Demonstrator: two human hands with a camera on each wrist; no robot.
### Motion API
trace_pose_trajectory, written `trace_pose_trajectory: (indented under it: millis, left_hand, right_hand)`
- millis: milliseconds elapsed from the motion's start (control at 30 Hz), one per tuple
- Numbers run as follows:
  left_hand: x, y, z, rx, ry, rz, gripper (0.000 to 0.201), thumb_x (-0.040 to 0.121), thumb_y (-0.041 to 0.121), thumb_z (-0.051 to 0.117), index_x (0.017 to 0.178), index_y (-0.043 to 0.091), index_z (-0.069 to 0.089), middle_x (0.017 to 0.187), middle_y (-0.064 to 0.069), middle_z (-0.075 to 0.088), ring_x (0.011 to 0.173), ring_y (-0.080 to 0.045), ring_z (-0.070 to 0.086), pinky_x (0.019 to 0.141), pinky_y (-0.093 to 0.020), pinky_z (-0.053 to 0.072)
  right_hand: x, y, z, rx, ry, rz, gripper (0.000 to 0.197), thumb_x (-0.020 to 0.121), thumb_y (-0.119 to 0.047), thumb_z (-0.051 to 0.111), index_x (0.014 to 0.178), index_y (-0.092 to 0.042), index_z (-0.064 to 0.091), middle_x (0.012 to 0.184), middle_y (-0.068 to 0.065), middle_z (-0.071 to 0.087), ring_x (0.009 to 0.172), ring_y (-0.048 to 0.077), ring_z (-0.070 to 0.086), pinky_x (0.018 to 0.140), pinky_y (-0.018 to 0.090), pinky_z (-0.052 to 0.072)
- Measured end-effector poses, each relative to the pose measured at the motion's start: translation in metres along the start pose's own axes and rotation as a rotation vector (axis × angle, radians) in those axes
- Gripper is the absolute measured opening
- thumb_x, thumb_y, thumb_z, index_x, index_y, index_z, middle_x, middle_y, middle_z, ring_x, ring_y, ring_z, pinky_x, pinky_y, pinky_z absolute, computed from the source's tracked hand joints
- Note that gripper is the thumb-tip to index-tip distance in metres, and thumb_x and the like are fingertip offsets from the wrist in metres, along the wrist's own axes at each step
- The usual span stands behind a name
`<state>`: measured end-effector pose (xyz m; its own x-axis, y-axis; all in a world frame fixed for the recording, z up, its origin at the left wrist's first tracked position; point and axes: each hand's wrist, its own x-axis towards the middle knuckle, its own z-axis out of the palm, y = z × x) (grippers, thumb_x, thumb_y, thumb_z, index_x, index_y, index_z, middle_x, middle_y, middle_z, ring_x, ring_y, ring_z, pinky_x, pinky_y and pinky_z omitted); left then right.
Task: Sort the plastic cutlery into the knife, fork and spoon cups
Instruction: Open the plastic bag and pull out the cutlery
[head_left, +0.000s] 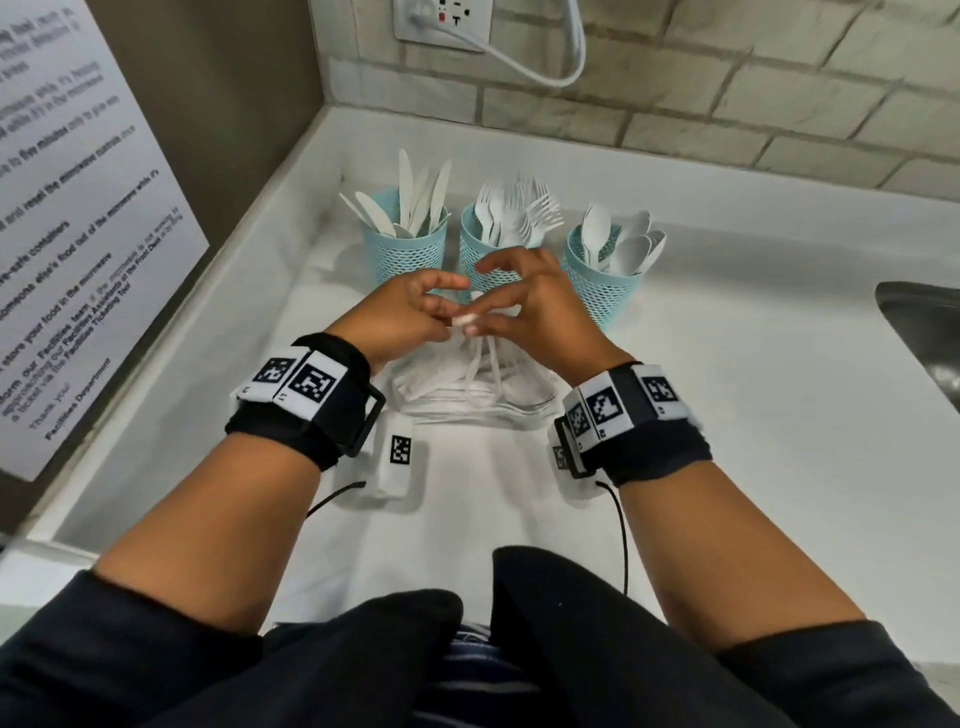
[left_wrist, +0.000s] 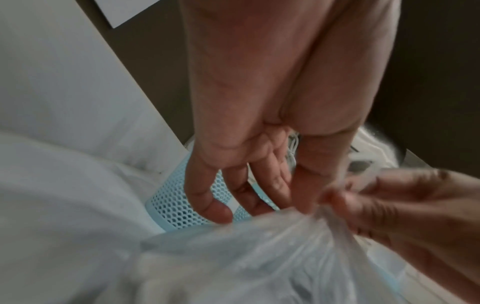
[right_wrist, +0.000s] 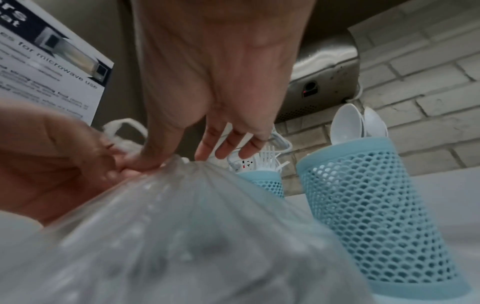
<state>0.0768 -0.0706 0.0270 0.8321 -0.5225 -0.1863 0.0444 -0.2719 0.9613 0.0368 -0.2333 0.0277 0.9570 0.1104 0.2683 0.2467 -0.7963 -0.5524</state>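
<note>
White counter (head_left: 727, 389): I'm pinching the knotted neck of the cutlery bag (head_left: 467, 384) with left hand (head_left: 400, 317) and right hand (head_left: 535, 312); yanking risks toppling the fork cup (head_left: 480, 260).

Beneath both sets of fingers, the clear plastic bag (head_left: 470, 387) hides its contents — only pale, smeared shapes show through. Just past the fingertips, the fork cup (head_left: 485, 249) is half covered by the left hand (head_left: 400, 317) and right hand (head_left: 535, 306). In both wrist views the bag blurs to grey — nothing inside can be told.
</note>
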Motion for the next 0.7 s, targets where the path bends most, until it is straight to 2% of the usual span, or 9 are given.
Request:
trace_pose_trajectory:
  millis: [133, 200, 267, 367, 433, 500, 567, 633, 700]
  left_hand:
    - [0.002, -0.004, 0.006, 0.081, 0.062, 0.126, 0.023, 0.076, -0.001, 0.071, 0.090, 0.015, 0.064, 0.077, 0.006, 0.063, 0.070, 0.004, 0.060, 0.076, -0.012, 0.048]
    - [0.005, -0.006, 0.010, 0.122, 0.141, 0.170, 0.014, 0.077, 0.005, 0.072, 0.076, 0.018, 0.066, 0.072, 0.008, 0.065, 0.063, 0.005, 0.059, 0.076, -0.014, 0.048]
    - [0.008, -0.009, 0.011, 0.138, 0.195, 0.166, 0.016, 0.077, 0.006, 0.072, 0.070, 0.019, 0.066, 0.065, 0.015, 0.065, 0.061, 0.006, 0.058, 0.074, -0.012, 0.048]
    - [0.007, -0.008, 0.009, 0.180, 0.187, 0.160, 0.001, 0.079, 0.008, 0.071, 0.081, 0.007, 0.072, 0.066, 0.013, 0.068, 0.062, 0.005, 0.060, 0.070, -0.012, 0.049]
    - [0.005, -0.006, 0.010, 0.195, 0.204, 0.178, 0.012, 0.082, 0.007, 0.068, 0.092, 0.001, 0.071, 0.078, -0.003, 0.069, 0.071, -0.005, 0.062, 0.075, -0.020, 0.050]
    - [0.004, -0.005, 0.011, 0.156, 0.244, 0.170, 0.019, 0.086, 0.008, 0.064, 0.103, 0.001, 0.067, 0.085, -0.002, 0.065, 0.074, 0.000, 0.060, 0.070, -0.011, 0.046]
    - [0.004, -0.004, 0.012, 0.229, 0.251, 0.144, 0.022, 0.089, 0.013, 0.060, 0.108, 0.004, 0.066, 0.094, 0.001, 0.063, 0.085, -0.004, 0.058, 0.070, -0.012, 0.044]
    - [0.003, -0.003, 0.011, 0.248, 0.196, 0.156, 0.019, 0.089, 0.008, 0.058, 0.105, 0.002, 0.067, 0.101, -0.009, 0.068, 0.096, -0.020, 0.063, 0.088, -0.026, 0.050]
    - [0.001, -0.003, 0.007, 0.279, 0.158, 0.181, 0.020, 0.088, 0.002, 0.057, 0.105, -0.003, 0.067, 0.105, -0.018, 0.067, 0.101, -0.030, 0.062, 0.094, -0.034, 0.047]
  right_hand:
    - [0.007, -0.004, -0.002, 0.315, 0.176, 0.081, 0.022, 0.071, -0.013, 0.077, 0.092, -0.009, 0.074, 0.089, -0.005, 0.068, 0.098, 0.015, 0.053, 0.085, 0.021, 0.040]
    - [0.009, -0.013, -0.009, 0.607, 0.215, 0.141, 0.021, 0.075, -0.002, 0.072, 0.096, -0.002, 0.070, 0.070, -0.013, 0.069, 0.078, 0.004, 0.062, 0.076, 0.016, 0.047]
    - [0.010, -0.017, -0.018, 0.808, 0.296, 0.113, 0.007, 0.080, 0.003, 0.065, 0.082, -0.001, 0.070, 0.063, -0.011, 0.068, 0.068, 0.002, 0.062, 0.073, 0.016, 0.049]
    - [0.010, -0.016, -0.027, 0.795, 0.220, 0.172, 0.013, 0.080, -0.003, 0.068, 0.093, -0.007, 0.068, 0.084, -0.009, 0.071, 0.084, 0.002, 0.063, 0.083, 0.017, 0.048]
    - [0.009, -0.005, -0.031, 0.507, -0.060, 0.288, 0.052, 0.076, -0.013, 0.074, 0.124, -0.015, 0.058, 0.116, -0.004, 0.064, 0.109, 0.003, 0.054, 0.096, 0.020, 0.041]
    - [0.007, 0.004, -0.031, 0.240, -0.309, 0.378, 0.063, 0.075, -0.016, 0.076, 0.133, -0.017, 0.050, 0.129, -0.002, 0.056, 0.121, 0.009, 0.047, 0.103, 0.024, 0.034]
    - [0.004, 0.010, -0.026, 0.227, -0.338, 0.384, 0.039, 0.077, -0.016, 0.075, 0.114, -0.013, 0.063, 0.105, -0.004, 0.064, 0.101, 0.008, 0.057, 0.091, 0.017, 0.039]
    - [0.000, 0.010, -0.020, 0.311, -0.205, 0.372, 0.016, 0.077, -0.018, 0.075, 0.089, -0.012, 0.067, 0.078, -0.007, 0.061, 0.070, -0.002, 0.054, 0.067, 0.004, 0.039]
    - [-0.002, 0.014, -0.017, 0.344, -0.113, 0.363, 0.012, 0.076, -0.019, 0.076, 0.076, -0.012, 0.067, 0.070, -0.005, 0.061, 0.057, -0.006, 0.051, 0.057, 0.000, 0.036]
